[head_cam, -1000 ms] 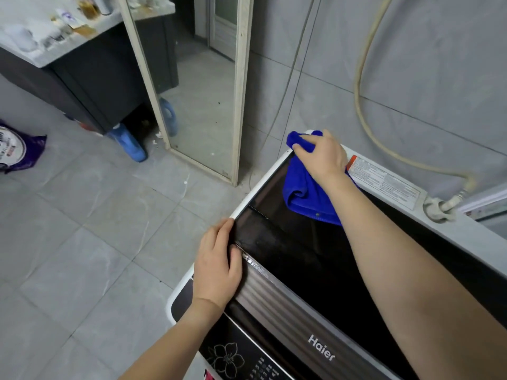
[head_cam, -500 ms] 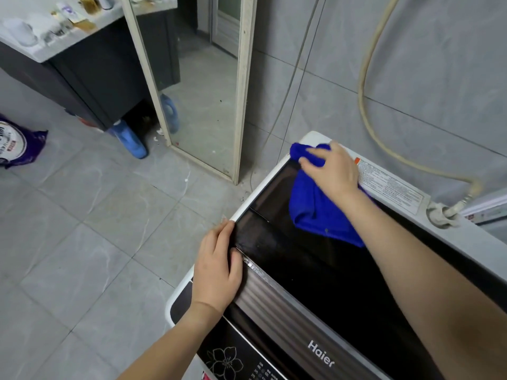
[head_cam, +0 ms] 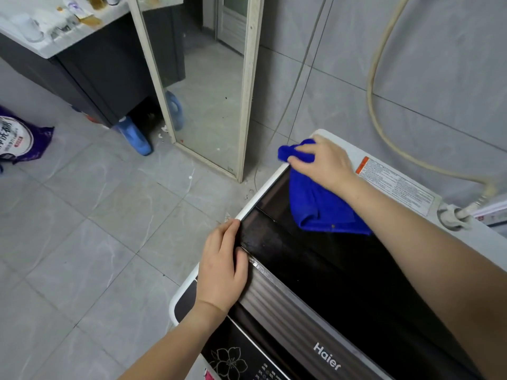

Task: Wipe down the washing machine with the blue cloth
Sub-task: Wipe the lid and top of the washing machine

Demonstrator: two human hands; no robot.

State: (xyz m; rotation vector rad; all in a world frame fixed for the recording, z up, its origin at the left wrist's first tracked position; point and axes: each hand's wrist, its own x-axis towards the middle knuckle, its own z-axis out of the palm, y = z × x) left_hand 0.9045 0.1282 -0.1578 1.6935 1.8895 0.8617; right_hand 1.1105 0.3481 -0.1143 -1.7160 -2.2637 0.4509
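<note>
A top-loading washing machine [head_cam: 315, 275] with a dark glossy lid and white rim fills the lower right. My right hand [head_cam: 323, 163] presses the blue cloth [head_cam: 318, 207] onto the lid's far left corner, fingers gripping a bunched end that sticks out past the rim. The rest of the cloth trails down over the lid under my forearm. My left hand [head_cam: 222, 270] lies flat on the machine's left edge, fingers together along the rim beside the lid's handle strip.
A cream hose [head_cam: 378, 111] loops on the tiled wall to a fitting [head_cam: 452, 215] at the machine's back. A tall mirror [head_cam: 203, 78] leans on the wall left of the machine. Blue bottle [head_cam: 134, 138], dark vanity [head_cam: 82, 64] and purple bag [head_cam: 19, 138] sit on the grey floor.
My right hand has slid the cloth back and forth along the lid's far left corner, ending at the corner's rim. My left hand has stayed in place.
</note>
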